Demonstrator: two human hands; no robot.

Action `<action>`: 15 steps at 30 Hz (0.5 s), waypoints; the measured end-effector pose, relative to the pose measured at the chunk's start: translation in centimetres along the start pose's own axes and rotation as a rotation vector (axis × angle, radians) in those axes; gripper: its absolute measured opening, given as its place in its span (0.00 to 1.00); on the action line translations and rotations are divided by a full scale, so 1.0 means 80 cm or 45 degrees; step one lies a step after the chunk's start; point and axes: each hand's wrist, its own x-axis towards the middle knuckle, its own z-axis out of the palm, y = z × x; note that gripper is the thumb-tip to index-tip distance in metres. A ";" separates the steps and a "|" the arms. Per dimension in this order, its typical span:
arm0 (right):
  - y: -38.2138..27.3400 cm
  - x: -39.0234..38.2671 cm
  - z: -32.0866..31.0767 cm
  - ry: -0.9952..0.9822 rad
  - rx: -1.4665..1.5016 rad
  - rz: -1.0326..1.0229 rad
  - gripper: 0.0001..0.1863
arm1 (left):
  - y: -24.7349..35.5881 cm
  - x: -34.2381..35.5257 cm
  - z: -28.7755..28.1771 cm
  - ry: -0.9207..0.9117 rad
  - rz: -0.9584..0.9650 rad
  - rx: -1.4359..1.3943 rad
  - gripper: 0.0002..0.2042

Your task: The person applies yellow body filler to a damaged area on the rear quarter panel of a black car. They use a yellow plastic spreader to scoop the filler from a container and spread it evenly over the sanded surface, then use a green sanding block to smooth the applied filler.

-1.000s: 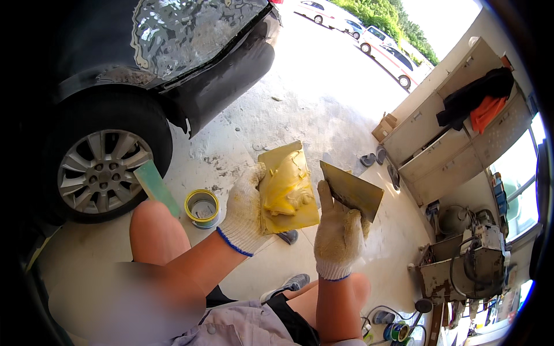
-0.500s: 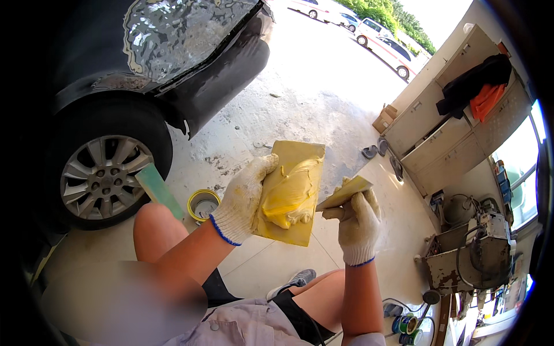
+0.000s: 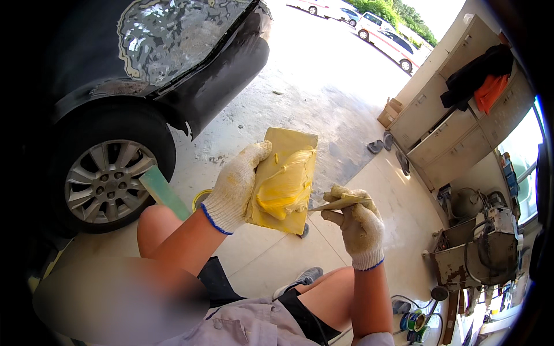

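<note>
My left hand (image 3: 234,187), in a stained white work glove, grips a flat yellow mixing board (image 3: 285,150) by its left edge and holds it up in front of me. A thick mound of yellow filler paste (image 3: 283,190) lies on the board's face. My right hand (image 3: 359,222), also gloved, holds a flat spreader blade (image 3: 337,203) edge-on, its tip touching the board's right edge beside the paste.
A dark car with a sanded fender (image 3: 167,34) and an alloy wheel (image 3: 107,181) stands at left. A yellow-rimmed can (image 3: 200,198) and green strip (image 3: 164,193) sit near my knee. Beige cabinets (image 3: 444,127), a machine (image 3: 479,254) and tape rolls (image 3: 415,323) line the right.
The board has tilted more upright and risen slightly. My right hand turned the spreader from flat-on to edge-on and brought its tip against the board's right edge.
</note>
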 end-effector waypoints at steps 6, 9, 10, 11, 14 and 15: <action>-0.018 -0.009 0.060 -0.270 -1.257 -0.757 0.28 | -0.010 0.007 -0.007 0.271 0.101 0.152 0.17; -0.001 -0.021 0.056 -0.592 -1.746 -0.868 0.30 | -0.007 0.013 -0.025 0.373 0.188 0.316 0.14; -0.009 -0.023 0.044 -0.582 -1.809 -0.822 0.30 | -0.003 0.012 -0.028 0.391 0.175 0.308 0.14; -0.017 -0.026 0.042 -0.570 -1.865 -0.763 0.31 | -0.002 0.008 -0.030 0.416 0.151 0.301 0.13; -0.023 -0.001 0.049 -0.363 -1.673 -0.887 0.33 | -0.012 0.000 -0.041 0.373 0.181 0.327 0.13; -0.017 -0.002 0.058 -0.411 -1.673 -0.870 0.32 | -0.016 0.000 -0.043 0.329 0.213 0.336 0.13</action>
